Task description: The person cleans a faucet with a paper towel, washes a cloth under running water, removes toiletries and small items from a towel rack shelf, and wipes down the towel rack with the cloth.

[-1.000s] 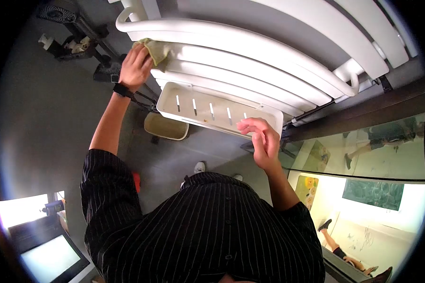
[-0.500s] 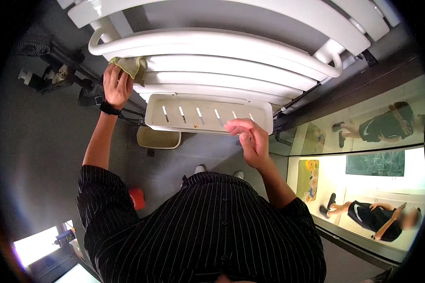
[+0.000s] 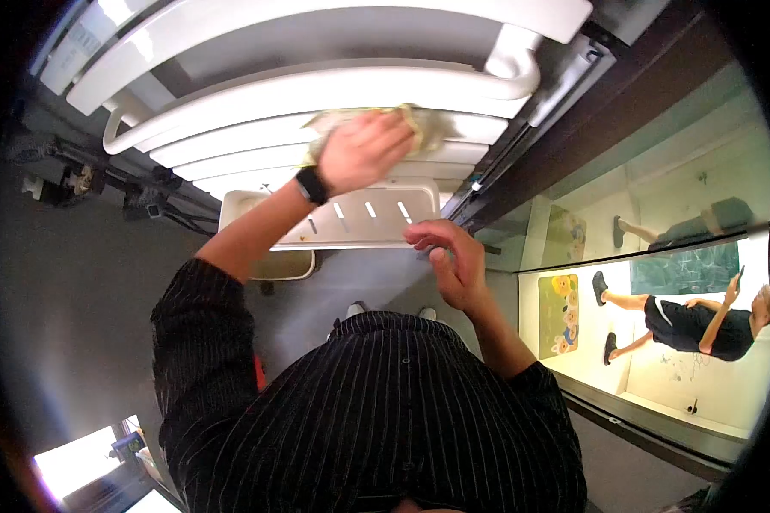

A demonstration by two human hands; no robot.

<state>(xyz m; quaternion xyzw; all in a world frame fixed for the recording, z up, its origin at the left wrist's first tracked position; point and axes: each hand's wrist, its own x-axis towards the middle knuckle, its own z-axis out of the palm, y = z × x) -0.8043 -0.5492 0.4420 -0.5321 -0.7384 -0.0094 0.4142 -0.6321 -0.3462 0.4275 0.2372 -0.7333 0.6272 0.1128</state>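
My left hand [image 3: 364, 154], with a black watch on its wrist, presses a yellowish-green cloth [image 3: 426, 128] against the slats of a white towel rack [image 3: 316, 81]. Hand and cloth are slightly blurred by motion, and the palm side is hidden. Below the slats hangs a white tray [image 3: 334, 245] with several slots in its base; my left forearm crosses in front of its left part. Near the tray's right end is my right hand [image 3: 455, 263], its fingers bent and the thumb apart from them. Nothing shows in it.
A beige basin [image 3: 287, 267] is on the floor below the tray. Dark pipes and fittings [image 3: 85, 181] line the left wall. On the right, behind glass, a person [image 3: 693, 325] holds a phone-like object. A bright screen [image 3: 73, 457] glows at the lower left.
My left hand has slid the cloth from the rack's left end toward its right side. The view has shifted, so rack and tray appear further left. My right hand stays nearly in place.
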